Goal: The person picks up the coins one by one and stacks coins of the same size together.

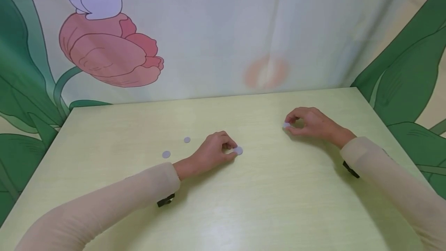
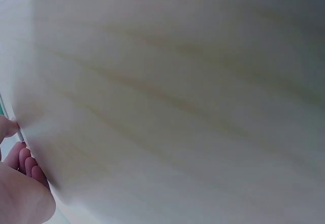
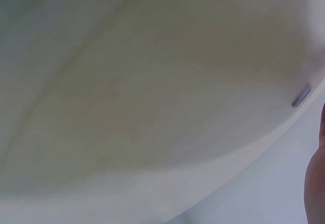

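while both hands sit low over the pale yellow-green wood-grain tabletop, each grip has a disc. left hand: thumb and index curled to a narrow pinch on a small flat grey-white disc near the middle of the tabletop, most of its face showing past the fingertips. left wrist view has thumb and curled fingers at the lower left edge, close to the surface. right hand: thumb and index bent into a ring, tips nearly together on another small grey-white disc, which they partly cover; that one is farther right and closer to the back edge. right wrist view only catches a thin grey edge-on piece and part of the hand, contact can't be told from there

two loose ones left of the left hand, flat and apart: the rear grey-white disc and the front grey-white disc, the latter just beyond the cuff of the beige left sleeve. behind the tabletop hangs a white printed cloth backdrop with a pink flower
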